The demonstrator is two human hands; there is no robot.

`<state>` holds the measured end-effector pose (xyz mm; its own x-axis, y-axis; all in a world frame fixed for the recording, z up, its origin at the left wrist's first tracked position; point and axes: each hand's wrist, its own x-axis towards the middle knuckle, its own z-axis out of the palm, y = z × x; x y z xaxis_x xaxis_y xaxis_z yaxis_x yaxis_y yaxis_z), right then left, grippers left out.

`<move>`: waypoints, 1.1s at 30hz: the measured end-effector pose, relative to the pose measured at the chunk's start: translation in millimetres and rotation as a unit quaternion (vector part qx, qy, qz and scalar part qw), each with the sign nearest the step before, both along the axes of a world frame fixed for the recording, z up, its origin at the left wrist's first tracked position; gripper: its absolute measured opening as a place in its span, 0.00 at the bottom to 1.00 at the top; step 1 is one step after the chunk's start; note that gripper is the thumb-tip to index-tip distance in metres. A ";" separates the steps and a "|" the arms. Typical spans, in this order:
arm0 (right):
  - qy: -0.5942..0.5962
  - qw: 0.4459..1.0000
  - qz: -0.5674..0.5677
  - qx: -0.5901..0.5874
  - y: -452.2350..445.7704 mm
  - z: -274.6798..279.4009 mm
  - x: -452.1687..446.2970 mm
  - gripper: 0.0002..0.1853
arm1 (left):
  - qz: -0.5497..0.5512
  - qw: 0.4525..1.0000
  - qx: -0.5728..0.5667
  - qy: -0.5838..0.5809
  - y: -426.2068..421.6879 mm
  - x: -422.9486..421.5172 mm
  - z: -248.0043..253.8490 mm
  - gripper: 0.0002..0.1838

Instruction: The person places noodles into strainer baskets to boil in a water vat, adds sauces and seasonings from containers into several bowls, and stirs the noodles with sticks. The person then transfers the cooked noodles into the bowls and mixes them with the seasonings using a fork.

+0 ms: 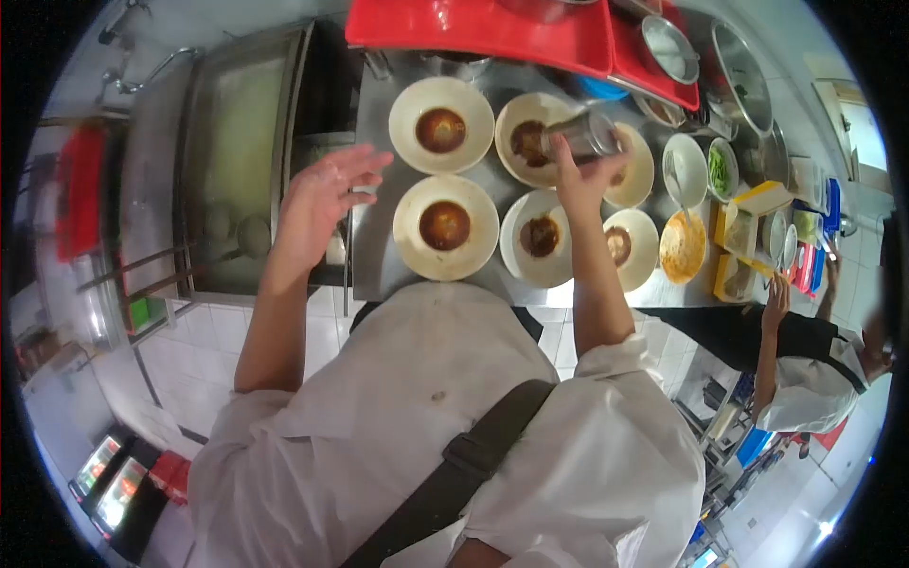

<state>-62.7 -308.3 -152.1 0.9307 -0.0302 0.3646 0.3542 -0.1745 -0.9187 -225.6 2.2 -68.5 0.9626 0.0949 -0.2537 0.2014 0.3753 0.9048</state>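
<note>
My right hand [589, 175] grips a small cup [582, 137] with dark contents, tilted left over a cream bowl [509, 118]. Dark brown sauce [528, 144] lies in that bowl. My left hand [327, 194] is raised with fingers apart, holding nothing, left of the bowls. Nearest to it are two bowls with round pools of brown sauce, the back-left bowl [402, 104] and the front-left bowl [407, 232]. The front-middle bowl [516, 260] and a smaller front bowl [639, 270] also hold sauce. Another bowl [639, 166] is partly hidden behind my right hand.
Red trays [483, 33] stand at the back. To the left is a steel cooking tank [232, 114]. Rightward on the steel counter [374, 270] are a bowl of orange sauce [684, 248], a bowl of greens [722, 170] and yellow containers [739, 227]. A co-worker [805, 379] stands at the right.
</note>
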 end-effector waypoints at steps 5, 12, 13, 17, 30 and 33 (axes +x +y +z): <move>0.009 1.000 -0.004 0.020 0.3 4.8 -6.5 0.42 | -0.029 1.000 -0.002 -0.004 -9.6 9.1 -0.1 0.30; -0.029 0.998 0.010 0.063 2.6 -6.5 22.8 0.43 | -0.023 0.997 -0.002 -0.068 -9.9 44.3 -5.2 0.28; -0.011 0.999 0.003 0.052 7.9 -1.7 37.4 0.42 | -0.026 0.997 -0.015 -0.066 -9.8 46.3 -3.2 0.28; 0.275 0.882 -0.123 0.361 9.0 42.4 15.8 0.31 | -0.032 0.998 -0.017 -0.056 -15.4 39.3 2.4 0.28; -0.068 0.986 -0.069 -0.134 -120.4 15.1 52.0 0.45 | 0.086 0.995 -0.035 -0.042 -45.2 13.0 18.3 0.27; -0.064 0.996 -0.021 0.053 -119.8 -2.4 58.6 0.45 | 0.094 0.994 -0.003 -0.048 -47.1 24.3 17.2 0.29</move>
